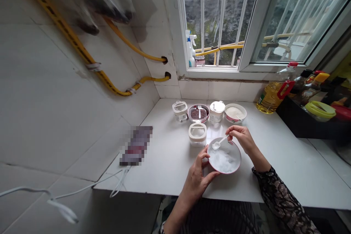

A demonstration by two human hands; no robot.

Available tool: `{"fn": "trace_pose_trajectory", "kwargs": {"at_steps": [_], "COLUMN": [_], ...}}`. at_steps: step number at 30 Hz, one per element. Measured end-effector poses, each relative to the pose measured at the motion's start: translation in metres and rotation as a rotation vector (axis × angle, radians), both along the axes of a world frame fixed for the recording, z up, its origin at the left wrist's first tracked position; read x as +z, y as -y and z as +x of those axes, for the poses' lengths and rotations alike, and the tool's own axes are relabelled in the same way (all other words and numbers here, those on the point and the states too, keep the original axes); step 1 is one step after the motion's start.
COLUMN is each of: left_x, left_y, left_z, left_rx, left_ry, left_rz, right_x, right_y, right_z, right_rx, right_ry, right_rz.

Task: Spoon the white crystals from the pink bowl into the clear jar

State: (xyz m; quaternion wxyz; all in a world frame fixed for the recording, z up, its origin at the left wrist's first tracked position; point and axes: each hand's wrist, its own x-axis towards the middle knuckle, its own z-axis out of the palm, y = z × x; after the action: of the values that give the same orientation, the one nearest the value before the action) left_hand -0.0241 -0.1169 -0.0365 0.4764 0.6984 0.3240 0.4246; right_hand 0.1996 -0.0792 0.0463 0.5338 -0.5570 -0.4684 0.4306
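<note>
A round bowl [238, 161] with white granular stuff in it stands near the front edge of the white counter. My left hand [197, 175] grips the bowl's left side, thumb at the front rim and fingers at the upper left. Over the bowl's upper right rim, my right hand [241, 138] pinches the handle of a small white spoon [216, 145], whose scoop hangs above the white contents. Just behind the bowl sits a lidded clear jar [197, 135]. Farther back are two more lidded jars [180, 109] [217, 110], a bowl of dark contents [198, 114] and a bowl of pale contents [235, 112].
An oil bottle [270, 95] and a black box [293, 120] of bottles stand at the right. A pixelated dark object [137, 146] and a white cable [119, 182] lie at the left. Behind the counter [164, 168] is a barred window [219, 18]; yellow pipes [106, 80] run along the wall.
</note>
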Motion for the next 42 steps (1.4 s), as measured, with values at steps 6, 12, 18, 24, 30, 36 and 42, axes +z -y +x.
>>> {"fn": "trace_pose_trajectory", "kwargs": {"at_steps": [6,12,18,24,30,36,42], "left_x": [-0.001,0.000,0.002,0.001,0.002,0.001,0.001], "left_y": [0.000,0.000,0.000,0.000,0.001,0.000,0.001], "left_z": [0.001,0.001,0.002,0.002,0.000,0.000,0.000], "left_rx": [0.006,0.005,0.009,0.009,0.011,0.015,0.003], "left_ry": [0.010,0.014,0.011,-0.004,-0.025,-0.012,-0.025], "left_rz": [0.005,-0.003,-0.009,0.002,0.000,0.016,0.008], "right_x": [0.000,-0.004,-0.005,0.008,0.003,-0.007,0.000], "right_y": [-0.003,-0.005,-0.004,0.005,0.009,0.006,0.008], "right_z": [-0.003,-0.030,-0.041,-0.022,0.002,-0.013,-0.012], "right_rx": [-0.005,-0.040,0.095,-0.035,-0.030,0.150,0.077], "right_ry": [-0.049,0.201,0.891,0.677,0.639,0.659,0.422], "right_rz": [0.031,0.346,0.783,0.678,0.400,0.351,0.193]}}
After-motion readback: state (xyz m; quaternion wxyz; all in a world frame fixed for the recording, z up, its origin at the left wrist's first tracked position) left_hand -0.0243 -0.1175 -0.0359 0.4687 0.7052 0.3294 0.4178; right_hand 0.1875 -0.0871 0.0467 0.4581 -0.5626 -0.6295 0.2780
